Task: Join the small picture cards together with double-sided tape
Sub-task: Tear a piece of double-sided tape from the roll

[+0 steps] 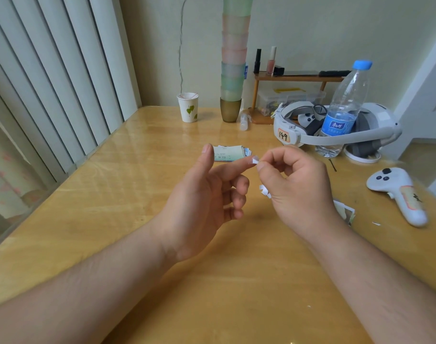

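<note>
Head view of a glossy yellow wooden table (112, 194) with both bare forearms reaching in from the lower edge. The left hand (207, 194) is held above the table, palm turned toward the right, thumb raised, index finger extended, the remaining fingers loosely curled and holding nothing. A small white scrap of tape (255, 160) sits at the tip of that index finger, where the right hand (294, 184) pinches it between thumb and forefinger. A second curled white paper scrap (264, 190) shows at the heel of the right hand (whether it is gripped or merely stuck there cannot be told). The small stack of picture cards (229, 153), pale green and white with ragged edges, lies flat on the table just beyond the fingertips, untouched by either hand. Another picture card (346, 212) lies partly hidden behind the right wrist. Toward the far edge stand a white paper cup with green leaf print (188, 108), a tall column of stacked pastel plastic cups (233, 70) and a small wooden shelf (296, 79). To the right, a clear plastic water bottle with blue cap (343, 108) stands inside the band of a white headset (336, 125), and a white handheld controller (398, 194) lies near the table edge.
</note>
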Available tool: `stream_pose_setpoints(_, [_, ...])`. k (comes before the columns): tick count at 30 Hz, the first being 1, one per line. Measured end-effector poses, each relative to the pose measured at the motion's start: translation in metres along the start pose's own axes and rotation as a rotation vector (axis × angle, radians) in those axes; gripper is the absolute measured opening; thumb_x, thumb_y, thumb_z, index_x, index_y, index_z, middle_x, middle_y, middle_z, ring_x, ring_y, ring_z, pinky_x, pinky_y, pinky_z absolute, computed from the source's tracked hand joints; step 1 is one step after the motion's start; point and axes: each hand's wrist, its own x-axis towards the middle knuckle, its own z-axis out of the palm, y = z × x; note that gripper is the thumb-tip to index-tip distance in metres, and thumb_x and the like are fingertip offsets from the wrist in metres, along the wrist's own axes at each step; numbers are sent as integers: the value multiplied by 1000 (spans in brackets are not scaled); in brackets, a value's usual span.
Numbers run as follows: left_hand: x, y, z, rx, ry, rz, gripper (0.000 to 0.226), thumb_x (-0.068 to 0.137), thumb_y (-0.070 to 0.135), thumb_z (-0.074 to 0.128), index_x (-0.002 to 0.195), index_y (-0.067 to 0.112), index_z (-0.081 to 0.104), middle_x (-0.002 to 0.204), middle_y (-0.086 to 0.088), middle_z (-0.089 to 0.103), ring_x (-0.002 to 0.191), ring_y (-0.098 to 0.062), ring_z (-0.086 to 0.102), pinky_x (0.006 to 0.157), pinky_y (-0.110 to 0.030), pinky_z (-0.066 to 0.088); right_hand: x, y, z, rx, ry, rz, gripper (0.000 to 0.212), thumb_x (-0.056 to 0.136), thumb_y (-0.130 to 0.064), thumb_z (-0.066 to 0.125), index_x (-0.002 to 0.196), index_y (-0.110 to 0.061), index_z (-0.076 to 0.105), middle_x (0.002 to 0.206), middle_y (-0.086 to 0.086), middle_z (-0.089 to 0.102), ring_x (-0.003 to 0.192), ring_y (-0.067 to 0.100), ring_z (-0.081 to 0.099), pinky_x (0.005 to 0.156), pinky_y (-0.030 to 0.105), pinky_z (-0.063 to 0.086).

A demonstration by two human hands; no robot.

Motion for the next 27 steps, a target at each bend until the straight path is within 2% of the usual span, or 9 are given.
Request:
stream_pose_setpoints(3, [0, 0, -1, -24, 17, -5, 80, 98, 71, 25, 132, 14, 71, 84, 0, 52, 71, -17, 43, 73, -37, 36, 1, 1, -1, 35, 8, 40, 6, 81, -24, 68, 77, -28, 69, 75, -14, 63, 70, 7, 58, 68, 27, 47])
stream_pose_setpoints(5, [1, 0, -2, -28, 28, -5, 80, 99, 71, 25, 132, 14, 72, 83, 0, 51, 71, -17, 42, 73, -37, 36, 2, 2, -1, 56, 10, 56, 6, 81, -24, 68, 76, -27, 69, 73, -16, 63, 68, 9, 57, 68, 28, 46])
stream_pose_setpoints(16, [3, 2, -4, -60, 84, -22, 80, 101, 70, 24, 129, 13, 74, 79, 1, 48, 70, -17, 42, 72, -35, 37, 5, 9, -4, 58, 13, 114, 9, 85, -20, 70, 77, -25, 70, 65, -17, 61, 64, 7, 52, 63, 28, 44])
stream_pose_setpoints(21, [5, 2, -8, -76, 109, -26, 78, 103, 69, 24, 126, 15, 75, 79, 0, 47, 70, -16, 43, 71, -34, 37, 9, 15, -8, 5, 19, 156, 18, 90, -8, 70, 76, -20, 69, 61, -14, 58, 58, 5, 50, 55, 19, 44])
stream_pose_setpoints(23, [5, 2, -9, -77, 110, -22, 76, 103, 69, 25, 124, 16, 76, 79, 0, 48, 70, -16, 43, 71, -34, 38, 13, 20, -14, -110, -1, 164, 17, 89, -11, 71, 75, -21, 70, 66, -11, 61, 57, 4, 51, 54, 15, 45])
stream_pose_setpoints(24, [5, 2, -9, -71, 109, -17, 75, 103, 69, 25, 123, 17, 76, 79, -1, 48, 70, -16, 43, 71, -34, 38, 16, 25, -19, -244, -35, 146, 16, 88, -14, 72, 74, -23, 70, 72, -12, 64, 60, 3, 53, 56, 13, 44])
stream_pose_setpoints(26, [5, 1, -8, -51, 100, -5, 74, 103, 68, 26, 122, 17, 76, 79, -1, 50, 69, -16, 44, 71, -33, 39, 20, 34, -30, -563, -132, 78, 15, 85, -22, 74, 74, -29, 69, 83, -13, 62, 76, 4, 56, 64, 13, 40])
stream_pose_setpoints(27, [4, 0, -8, -41, 93, 3, 73, 103, 68, 27, 123, 17, 75, 80, -1, 50, 69, -16, 45, 70, -33, 39, 22, 38, -34, -676, -181, 54, 16, 85, -24, 75, 73, -32, 67, 85, -13, 60, 84, 6, 55, 70, 18, 40])
